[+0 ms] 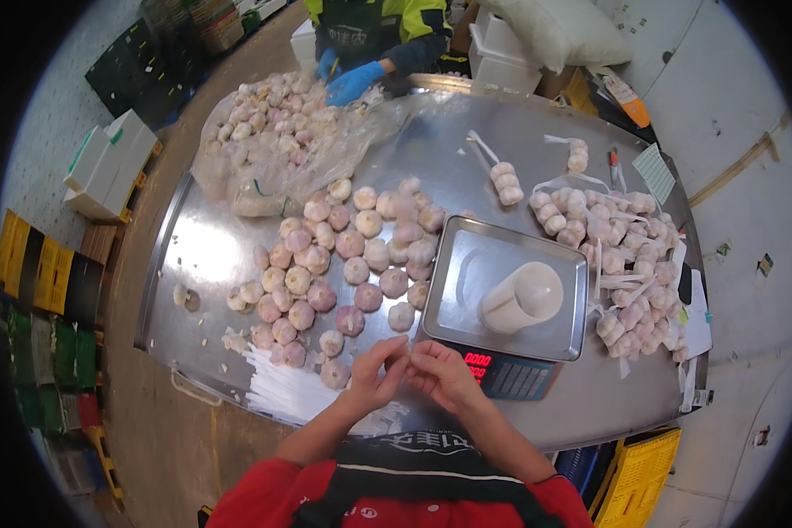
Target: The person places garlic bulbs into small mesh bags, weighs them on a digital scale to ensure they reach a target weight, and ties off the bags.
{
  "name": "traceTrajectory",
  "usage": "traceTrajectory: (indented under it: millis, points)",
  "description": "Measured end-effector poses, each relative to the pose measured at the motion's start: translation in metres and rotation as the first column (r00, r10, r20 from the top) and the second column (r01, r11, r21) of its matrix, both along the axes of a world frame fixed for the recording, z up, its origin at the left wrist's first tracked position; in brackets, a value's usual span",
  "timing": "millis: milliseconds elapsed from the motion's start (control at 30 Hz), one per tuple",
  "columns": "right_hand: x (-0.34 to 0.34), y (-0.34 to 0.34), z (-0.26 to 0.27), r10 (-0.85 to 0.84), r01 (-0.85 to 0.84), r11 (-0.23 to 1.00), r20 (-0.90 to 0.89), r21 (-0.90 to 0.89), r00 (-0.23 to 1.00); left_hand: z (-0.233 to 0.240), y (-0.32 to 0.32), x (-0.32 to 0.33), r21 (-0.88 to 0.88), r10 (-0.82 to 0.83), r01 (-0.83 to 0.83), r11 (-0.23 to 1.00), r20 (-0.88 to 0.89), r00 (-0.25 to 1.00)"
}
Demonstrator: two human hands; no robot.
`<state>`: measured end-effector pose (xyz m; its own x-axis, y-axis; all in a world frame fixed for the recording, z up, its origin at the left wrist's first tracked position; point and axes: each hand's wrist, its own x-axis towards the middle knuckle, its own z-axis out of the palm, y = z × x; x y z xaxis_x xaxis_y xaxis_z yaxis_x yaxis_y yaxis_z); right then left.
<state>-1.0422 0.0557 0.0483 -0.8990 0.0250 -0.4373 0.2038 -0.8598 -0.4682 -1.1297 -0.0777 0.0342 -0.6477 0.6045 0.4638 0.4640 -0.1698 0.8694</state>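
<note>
My left hand and my right hand meet in front of my body, above the near edge of the steel table. The fingertips of both are pinched together, almost touching. Whether something thin is between them is too small to tell. Just beyond lie many loose garlic bulbs, pinkish and white. A stack of white net sleeves is left of my left hand. Close to my right hand stands a digital scale with a lit red display. Its steel tray carries a white plastic cylinder.
Netted garlic is piled at the right, and one netted string lies apart. A big plastic bag of garlic rests at the far left. Across the table, a person's blue-gloved hand works beside it. A yellow crate stands below right.
</note>
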Motion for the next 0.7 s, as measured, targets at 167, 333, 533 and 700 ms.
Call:
traceTrajectory:
  millis: [167,333,533,700]
  points:
    - [-0.005,0.002,-0.002,0.037,-0.037,0.999,-0.014,0.033,0.999,-0.001,-0.004,-0.003,-0.029,0.000,0.000,1.000,0.012,1.000]
    - [-0.026,0.001,-0.003,0.266,-0.253,0.874,0.026,0.416,0.964,-0.015,-0.018,-0.007,-0.060,0.033,-0.015,0.998,0.310,0.950]
    - [-0.137,0.005,-0.022,0.231,0.107,-0.478,0.007,0.872,0.973,-0.039,-0.017,-0.098,-0.421,0.334,-0.307,0.853,-0.011,0.943]
    - [-0.219,0.018,-0.099,0.119,-0.066,-0.841,0.302,0.538,0.946,-0.082,0.018,-0.149,-0.667,0.249,-0.415,0.619,-0.334,0.909]
